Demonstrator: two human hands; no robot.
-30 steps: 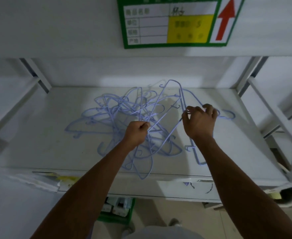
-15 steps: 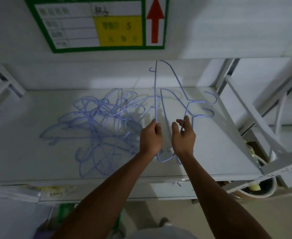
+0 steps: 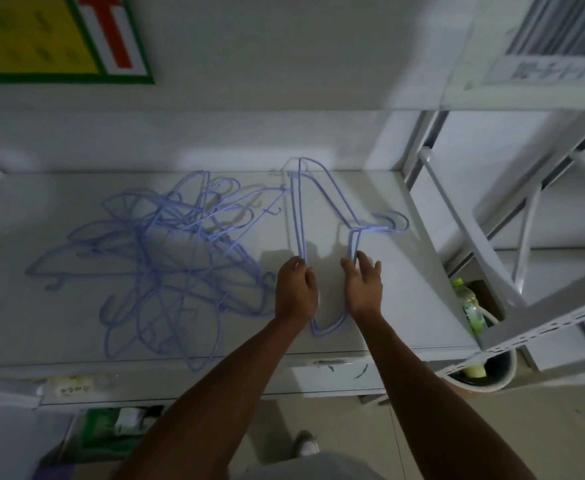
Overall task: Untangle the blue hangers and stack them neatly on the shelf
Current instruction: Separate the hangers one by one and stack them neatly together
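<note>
Head view: a white shelf [image 3: 405, 289] runs across the frame at waist height, lit dimly. On its left and middle lies a tangle of blue hangers [image 3: 177, 258], thin wire shapes crossed over and hooked through one another, with loose hooks sticking out at the left and front edges.

Just right of that tangle, apart from most of it, are the held hangers [image 3: 298, 220], which look like two laid together. Their long straight bars rise steeply from the shelf toward the back wall. Their sloping shoulders come down to the right, and their hooks point right, close to the shelf surface. One curved end shows between the two wrists, near the front edge.

The left hand [image 3: 296, 292] is curled closed, with the fingertips gripping the lower part of the straight bars. The right hand [image 3: 363, 289] pinches the wire below the hooks between thumb and forefinger, while its other fingers are loosely spread. Both forearms reach in from the bottom of the frame.

A sign [image 3: 59, 39] with a green border, a yellow panel and a red arrow hangs at upper left. To the right, beyond the shelf's upright, a green bottle [image 3: 469, 303] stands in a white bucket [image 3: 492, 379]. Below the shelf, a green crate [image 3: 100, 431] and a shoe [image 3: 306, 445] are on the floor.
</note>
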